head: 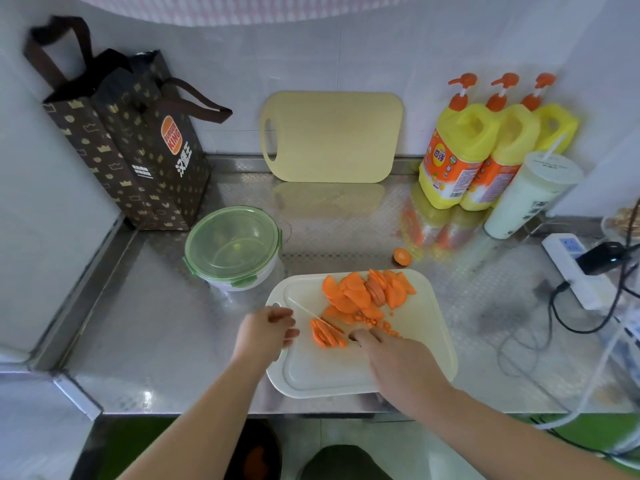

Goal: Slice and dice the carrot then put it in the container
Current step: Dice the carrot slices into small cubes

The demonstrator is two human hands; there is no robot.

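Orange on white: dicing carrot strips (327,334) on the cutting board (329,368), knife (306,310) gripped in the right hand (391,355), ideally steadying them with the loose, empty left hand (270,325) tucked into a claw.

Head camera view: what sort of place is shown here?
Most likely a small kitchen: a steel counter, a cutting board with carrot slices on it, and three pump dish soap bottles standing by the tiled wall.
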